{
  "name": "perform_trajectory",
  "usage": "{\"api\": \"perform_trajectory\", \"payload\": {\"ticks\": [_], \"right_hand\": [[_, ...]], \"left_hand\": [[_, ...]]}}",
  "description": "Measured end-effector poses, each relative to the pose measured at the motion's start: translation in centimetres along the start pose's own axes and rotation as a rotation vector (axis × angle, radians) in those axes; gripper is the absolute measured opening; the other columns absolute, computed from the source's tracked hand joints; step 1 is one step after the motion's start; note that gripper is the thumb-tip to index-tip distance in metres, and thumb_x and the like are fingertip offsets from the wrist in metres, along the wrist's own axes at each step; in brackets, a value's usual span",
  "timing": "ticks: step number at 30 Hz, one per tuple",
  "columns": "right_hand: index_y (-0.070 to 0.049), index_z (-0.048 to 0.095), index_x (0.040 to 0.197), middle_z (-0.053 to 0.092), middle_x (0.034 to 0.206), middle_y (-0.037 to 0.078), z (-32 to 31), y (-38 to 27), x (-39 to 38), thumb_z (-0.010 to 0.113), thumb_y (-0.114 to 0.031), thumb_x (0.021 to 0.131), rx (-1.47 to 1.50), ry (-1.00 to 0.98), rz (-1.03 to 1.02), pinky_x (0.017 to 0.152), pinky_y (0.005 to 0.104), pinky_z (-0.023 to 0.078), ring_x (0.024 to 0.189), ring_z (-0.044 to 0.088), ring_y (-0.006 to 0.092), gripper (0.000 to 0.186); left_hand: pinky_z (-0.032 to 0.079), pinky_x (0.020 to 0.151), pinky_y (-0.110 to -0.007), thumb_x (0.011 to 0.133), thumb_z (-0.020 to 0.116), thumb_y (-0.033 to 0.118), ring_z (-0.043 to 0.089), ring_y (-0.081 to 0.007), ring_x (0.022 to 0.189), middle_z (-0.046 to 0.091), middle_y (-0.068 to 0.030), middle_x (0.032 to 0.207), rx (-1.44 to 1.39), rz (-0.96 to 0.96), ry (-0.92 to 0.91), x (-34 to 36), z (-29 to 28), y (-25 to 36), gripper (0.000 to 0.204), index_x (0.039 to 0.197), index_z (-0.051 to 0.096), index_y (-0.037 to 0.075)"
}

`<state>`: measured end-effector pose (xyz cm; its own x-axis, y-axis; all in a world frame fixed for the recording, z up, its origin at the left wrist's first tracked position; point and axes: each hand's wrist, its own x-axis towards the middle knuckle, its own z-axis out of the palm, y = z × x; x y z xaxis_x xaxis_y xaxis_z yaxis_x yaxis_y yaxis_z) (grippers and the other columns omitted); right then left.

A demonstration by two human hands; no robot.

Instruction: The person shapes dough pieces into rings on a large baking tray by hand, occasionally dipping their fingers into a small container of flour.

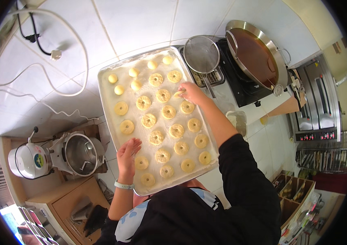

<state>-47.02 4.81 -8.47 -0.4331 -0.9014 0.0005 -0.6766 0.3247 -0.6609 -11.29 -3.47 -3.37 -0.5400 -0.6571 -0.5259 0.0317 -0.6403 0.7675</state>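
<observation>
1. While the left hand (128, 153) lies flat and open-palmed on the floured bed of the tray (107, 107), its grip holds nothing; fingers are spread, and a pale band sits at the wrist.
2. The right hand (191, 92) reaches over the tray's far right part, fingertips pinched closed on a dough ring (179, 93) at the tray's right edge. The ring is partly hidden by the fingers.
3. Tray: a rectangular metal sheet with rounded corners, dusted white with a matte, powdery coat. It rests on a white tiled surface (141, 24).
4. On the tray: rows of pale yellow dough rings (168, 111), soft-edged, each with a small centre hole. Toward the far left corner lie several smooth dough balls (119, 89), round and unpierced.
5. Just beyond the tray's far right corner, a round wire-mesh skimmer (201, 54) with fine grey mesh and a metal rim.
6. Right of the skimmer, a wide shiny metal pan (258, 52) of brown liquid sits tilted on a black stove (243, 87).
7. Left of the tray, well apart, a white stand mixer (33, 160) with a polished steel bowl (79, 154).
8. White cable (65, 93) loops across the tiles, far left.
</observation>
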Motion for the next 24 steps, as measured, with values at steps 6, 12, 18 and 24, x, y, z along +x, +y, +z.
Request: {"api": "perform_trajectory", "payload": {"ticks": [6,12,18,24], "right_hand": [[0.000,0.057,0.100,0.064,0.097,0.009,2.2,-11.9,-7.9,0.065,-0.010,0.082,0.761,-0.219,0.202,0.076,0.0281,0.048,0.088,0.061,0.0158,0.022],[0.002,0.057,0.111,0.063,0.097,0.007,3.0,-17.7,-14.6,0.063,-0.009,0.083,0.895,-0.060,0.225,0.078,0.0254,0.047,0.086,0.059,0.0115,0.030],[0.003,0.057,0.112,0.064,0.098,0.008,3.1,-20.0,-17.6,0.064,-0.007,0.082,0.946,-0.017,0.237,0.079,0.0248,0.047,0.087,0.059,0.0113,0.031],[0.004,0.057,0.112,0.063,0.101,0.009,2.1,-19.4,-17.6,0.065,-0.002,0.080,1.019,0.002,0.313,0.081,0.0249,0.047,0.090,0.060,0.0123,0.034]], "left_hand": [[0.047,0.087,-0.031,0.085,0.061,0.007,0.061,-0.0197,0.095,0.063,-0.0122,0.103,0.022,0.130,-0.089,-1.1,3.8,-1.3,0.034,0.115,0.053,-0.006],[0.049,0.083,-0.029,0.084,0.063,0.008,0.061,-0.0160,0.091,0.063,-0.0104,0.102,-0.039,0.026,-0.270,-3.7,4.1,-0.4,0.030,0.109,0.057,-0.008],[0.049,0.077,-0.027,0.084,0.065,0.014,0.061,-0.0149,0.086,0.065,-0.0104,0.096,-0.019,-0.035,-0.303,-5.2,3.9,-0.6,0.031,0.105,0.060,-0.007],[0.050,0.072,-0.025,0.082,0.068,0.019,0.062,-0.0134,0.078,0.066,-0.0095,0.089,0.042,-0.079,-0.334,-4.8,5.0,-0.5,0.032,0.099,0.063,-0.007]]}}
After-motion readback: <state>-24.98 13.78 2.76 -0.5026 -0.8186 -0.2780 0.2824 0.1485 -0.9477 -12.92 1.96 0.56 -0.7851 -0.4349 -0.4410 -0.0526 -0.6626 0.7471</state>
